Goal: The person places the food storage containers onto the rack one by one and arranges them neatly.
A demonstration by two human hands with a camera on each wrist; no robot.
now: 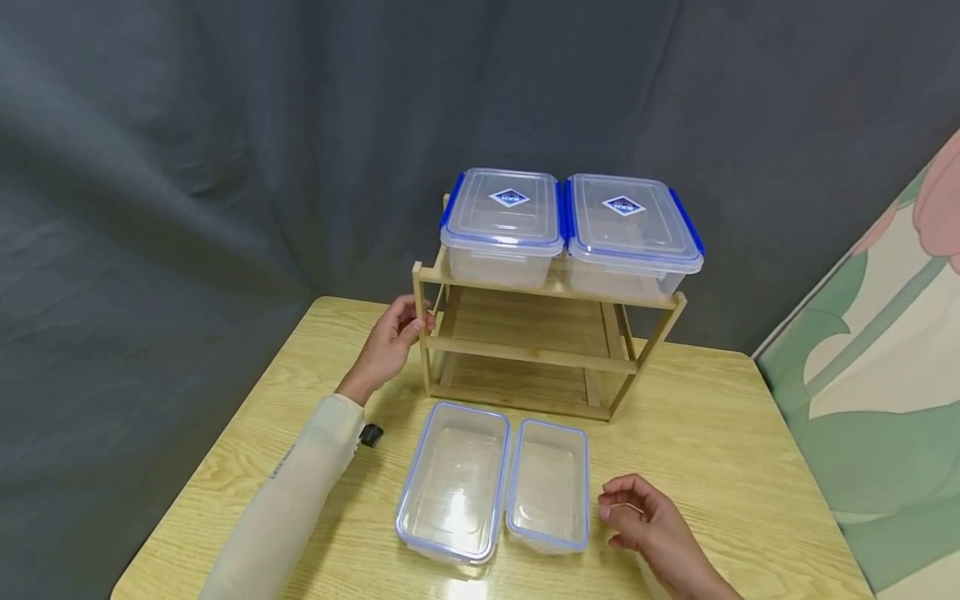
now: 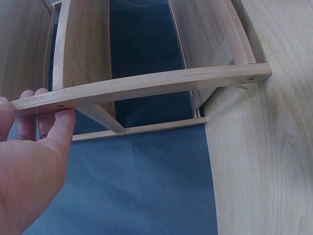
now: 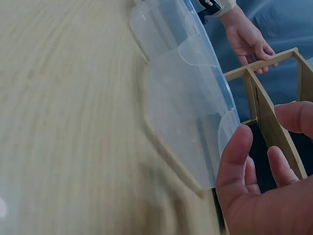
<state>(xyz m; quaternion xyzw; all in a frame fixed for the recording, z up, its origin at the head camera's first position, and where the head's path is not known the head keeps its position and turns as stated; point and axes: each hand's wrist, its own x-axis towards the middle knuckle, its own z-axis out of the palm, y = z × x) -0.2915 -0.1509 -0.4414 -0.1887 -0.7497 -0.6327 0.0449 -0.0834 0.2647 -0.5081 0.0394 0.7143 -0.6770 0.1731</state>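
Note:
A wooden rack (image 1: 534,354) with shelves stands toward the back of the table. My left hand (image 1: 386,343) holds its left front post (image 2: 161,83), thumb and fingers lying on either side of the wood. Two open clear plastic containers with bluish rims sit side by side before the rack, a larger left container (image 1: 450,467) and a narrower right container (image 1: 551,487). Just right of the narrower one hovers my right hand (image 1: 647,527), fingers loosely bent with nothing between them. In the right wrist view, that hand (image 3: 266,188) appears close beside the container wall (image 3: 181,112).
On the rack's top are two lidded clear boxes with blue clips, a left box (image 1: 504,221) and a right box (image 1: 630,225). A dark curtain (image 1: 225,167) hangs behind the wooden table (image 1: 697,450). Floral fabric (image 1: 892,375) stands along the right side.

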